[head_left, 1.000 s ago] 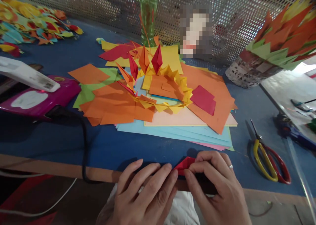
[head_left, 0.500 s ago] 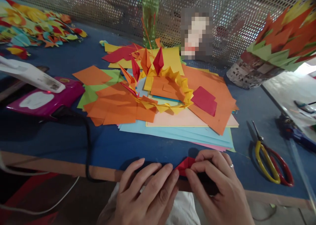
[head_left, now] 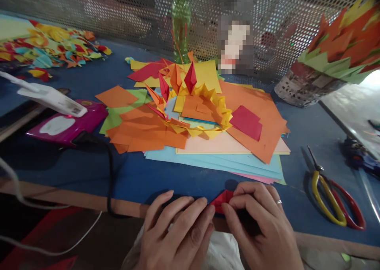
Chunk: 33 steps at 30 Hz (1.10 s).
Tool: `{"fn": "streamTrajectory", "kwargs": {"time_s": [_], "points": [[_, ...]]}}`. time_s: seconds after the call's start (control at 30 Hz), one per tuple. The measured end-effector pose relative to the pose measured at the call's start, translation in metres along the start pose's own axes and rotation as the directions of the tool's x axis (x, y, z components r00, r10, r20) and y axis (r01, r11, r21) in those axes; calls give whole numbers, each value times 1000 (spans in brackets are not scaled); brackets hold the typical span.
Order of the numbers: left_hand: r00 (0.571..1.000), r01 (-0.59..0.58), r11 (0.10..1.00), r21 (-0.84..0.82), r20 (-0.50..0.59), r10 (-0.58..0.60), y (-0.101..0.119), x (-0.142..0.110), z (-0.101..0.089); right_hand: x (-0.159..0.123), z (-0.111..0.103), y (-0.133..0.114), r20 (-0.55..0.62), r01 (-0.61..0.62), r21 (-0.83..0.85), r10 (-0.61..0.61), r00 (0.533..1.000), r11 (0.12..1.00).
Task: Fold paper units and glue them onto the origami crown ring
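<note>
A small red folded paper (head_left: 221,201) lies at the front edge of the blue table (head_left: 130,179). My right hand (head_left: 263,218) pinches its right end between thumb and fingertips. On the left tip of the paper, the index finger of my left hand (head_left: 178,226) presses down, with the thumb tucked close below it. The other left fingers are stretched out along the table edge. Beyond my hands, a ring of folded yellow paper (head_left: 203,131) rests on stacked coloured sheets, with several red and orange pointed pieces (head_left: 176,79) standing on its left side.
Scissors (head_left: 329,199) with yellow and red handles lie at the right. A purple device (head_left: 65,123) with a white stick and cables sits at the left. Farther back are paper scraps (head_left: 56,44), a green bottle (head_left: 180,25) and a paper-covered pot (head_left: 299,84).
The view has tilted slightly up and turned a little left, so the background things sit lower in it. My hands and the red paper look almost the same.
</note>
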<state>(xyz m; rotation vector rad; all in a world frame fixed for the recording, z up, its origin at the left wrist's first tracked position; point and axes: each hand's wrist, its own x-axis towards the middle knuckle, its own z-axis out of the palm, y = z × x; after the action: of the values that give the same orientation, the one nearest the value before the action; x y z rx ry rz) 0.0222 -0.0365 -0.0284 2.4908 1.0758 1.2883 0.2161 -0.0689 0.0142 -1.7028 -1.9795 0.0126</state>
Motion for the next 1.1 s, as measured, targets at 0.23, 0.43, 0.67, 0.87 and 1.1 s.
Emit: {"fn": "streamTrajectory", "kwargs": {"time_s": [0.23,0.43,0.67,0.87,1.1], "points": [[1000,10,1000,15,-7,-10,2,2,-2,0,4,0,-12,13,-6,-13,1000,1000],[999,-24,1000,10,-23,24,0,1,-1,-3,4,2,-16,22,-31,-23,1000,999],[999,-27,1000,-2,-18,27,-1,-2,-3,-4,6,5,-41,8,-48,-10,999,999],[999,-47,999,10,-22,47,-1,-2,-3,-4,6,4,-44,-26,-16,25,999,1000],[994,-102,995,-9,28,102,-7,0,-16,-5,4,3,-47,-21,-9,20,999,1000]]}}
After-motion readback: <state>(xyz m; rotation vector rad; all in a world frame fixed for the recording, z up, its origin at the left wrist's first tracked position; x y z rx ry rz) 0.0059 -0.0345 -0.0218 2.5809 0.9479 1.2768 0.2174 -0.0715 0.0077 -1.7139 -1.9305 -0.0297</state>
